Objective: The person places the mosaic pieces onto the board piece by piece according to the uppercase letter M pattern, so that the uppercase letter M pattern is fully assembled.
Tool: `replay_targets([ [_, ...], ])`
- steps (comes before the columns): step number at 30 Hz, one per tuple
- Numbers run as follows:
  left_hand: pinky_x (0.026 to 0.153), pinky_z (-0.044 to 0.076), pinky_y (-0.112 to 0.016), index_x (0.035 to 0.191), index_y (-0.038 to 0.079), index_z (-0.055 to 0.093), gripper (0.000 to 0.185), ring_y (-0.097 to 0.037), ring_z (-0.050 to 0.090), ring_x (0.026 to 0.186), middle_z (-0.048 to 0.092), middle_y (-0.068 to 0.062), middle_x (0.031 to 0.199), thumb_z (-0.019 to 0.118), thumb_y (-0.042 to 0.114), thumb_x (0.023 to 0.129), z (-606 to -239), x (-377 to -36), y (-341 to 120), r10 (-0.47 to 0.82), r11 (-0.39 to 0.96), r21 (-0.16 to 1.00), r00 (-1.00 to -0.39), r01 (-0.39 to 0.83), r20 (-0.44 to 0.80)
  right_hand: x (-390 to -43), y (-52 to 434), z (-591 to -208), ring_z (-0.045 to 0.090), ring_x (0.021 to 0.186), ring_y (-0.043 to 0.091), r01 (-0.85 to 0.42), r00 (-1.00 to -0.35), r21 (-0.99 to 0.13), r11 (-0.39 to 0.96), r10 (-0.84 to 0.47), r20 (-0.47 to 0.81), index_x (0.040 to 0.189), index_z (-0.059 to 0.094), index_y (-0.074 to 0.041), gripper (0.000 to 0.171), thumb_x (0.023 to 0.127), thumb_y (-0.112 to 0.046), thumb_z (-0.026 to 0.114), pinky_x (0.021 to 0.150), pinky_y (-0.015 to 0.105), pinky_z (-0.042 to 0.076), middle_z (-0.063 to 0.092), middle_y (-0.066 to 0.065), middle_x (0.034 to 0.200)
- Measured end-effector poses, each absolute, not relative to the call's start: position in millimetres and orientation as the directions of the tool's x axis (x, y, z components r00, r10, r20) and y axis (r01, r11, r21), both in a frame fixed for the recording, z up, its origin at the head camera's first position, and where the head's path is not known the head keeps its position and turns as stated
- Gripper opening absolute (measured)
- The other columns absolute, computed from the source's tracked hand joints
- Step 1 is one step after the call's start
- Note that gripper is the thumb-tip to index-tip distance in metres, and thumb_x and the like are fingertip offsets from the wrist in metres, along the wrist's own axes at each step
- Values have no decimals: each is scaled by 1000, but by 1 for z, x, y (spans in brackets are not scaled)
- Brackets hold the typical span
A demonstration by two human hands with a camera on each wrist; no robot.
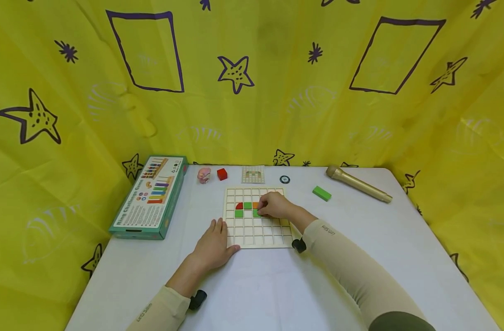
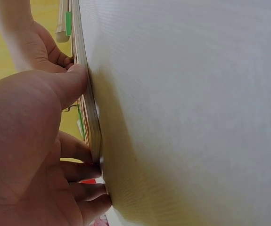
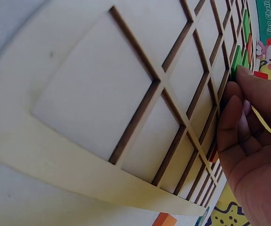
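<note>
Right hand (image 1: 275, 205) rests on the square pale wooden grid board (image 1: 257, 240), fingertips curled down onto a small green square tile (image 1: 256, 213) in the board's third row; the right wrist view shows the fingers (image 3: 236, 115) pinching that green piece against the grid ribs. Left hand (image 1: 213, 246) lies flat, fingers straight, against the board's near-left edge, holding nothing (the left wrist view shows the thumb (image 2: 71, 82) pressed along the board's side).

Just left of the gripped tile, in the board: two more green square tiles (image 1: 247, 205), one above and one beside; one red quarter-round piece (image 1: 239, 206); one orange piece (image 1: 255, 205) partly hidden under the right hand. Count of green tiles in the board: three visible.

Beyond the grip, at the far edge of the white table (image 1: 400, 248): one small pattern card (image 1: 253, 174), one red cube (image 1: 222, 174), one pink toy figure (image 1: 204, 174), one dark round ring (image 1: 285, 179). Right of the grip: one loose green rectangular block (image 1: 321, 193) and one gold microphone (image 1: 358, 184). Well left of the left hand: one teal game box (image 1: 150, 196), lying flat.

Yellow star-printed cloth (image 1: 61, 138) hangs on three sides.
</note>
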State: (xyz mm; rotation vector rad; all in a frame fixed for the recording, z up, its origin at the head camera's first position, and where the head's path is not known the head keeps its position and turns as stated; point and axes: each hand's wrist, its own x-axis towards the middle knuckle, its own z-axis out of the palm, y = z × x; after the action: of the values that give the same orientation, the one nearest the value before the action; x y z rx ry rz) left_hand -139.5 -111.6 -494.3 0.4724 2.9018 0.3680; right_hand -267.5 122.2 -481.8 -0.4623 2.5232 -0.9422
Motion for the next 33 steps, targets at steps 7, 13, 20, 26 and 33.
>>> replay_targets([
  [7,116,29,-49,147,-16,35,89,-48,26,146,32,-33,155,64,51,96,-496,-140,-112,331,922,257,-934,290,-132,-266,121,-481,58,73,14,-167,-867,-681,713,-435,-243,85,70,-11,9,91,-12,76,65,25,48,65,1,82],
  [13,116,30,-50,147,-17,35,89,-48,26,145,32,-33,155,64,50,96,-495,-140,-112,333,919,268,-934,291,-131,-267,123,-481,58,74,14,-163,-857,-689,707,-447,-256,88,71,-12,6,91,-14,76,64,25,49,66,1,84],
  [20,116,30,-49,147,-16,35,89,-48,27,145,32,-32,155,64,51,96,-497,-140,-111,338,920,255,-932,297,-132,-270,138,-473,59,80,17,-129,-857,-727,675,-445,-261,94,73,-11,4,93,-15,74,69,29,51,68,2,92],
  [26,117,29,-49,148,-16,35,90,-48,26,146,31,-32,155,64,51,95,-497,-140,-111,330,924,251,-933,289,-140,-274,157,-459,61,84,23,-105,-880,-729,676,-405,-249,101,72,-9,10,95,-17,72,73,33,52,68,4,93],
  [33,117,28,-49,147,-17,35,89,-48,26,145,31,-33,155,65,49,95,-498,-140,-111,331,921,262,-933,288,-138,-275,183,-452,62,83,24,-93,-893,-721,687,-377,-244,102,71,-6,11,94,-14,72,72,33,52,67,6,92],
])
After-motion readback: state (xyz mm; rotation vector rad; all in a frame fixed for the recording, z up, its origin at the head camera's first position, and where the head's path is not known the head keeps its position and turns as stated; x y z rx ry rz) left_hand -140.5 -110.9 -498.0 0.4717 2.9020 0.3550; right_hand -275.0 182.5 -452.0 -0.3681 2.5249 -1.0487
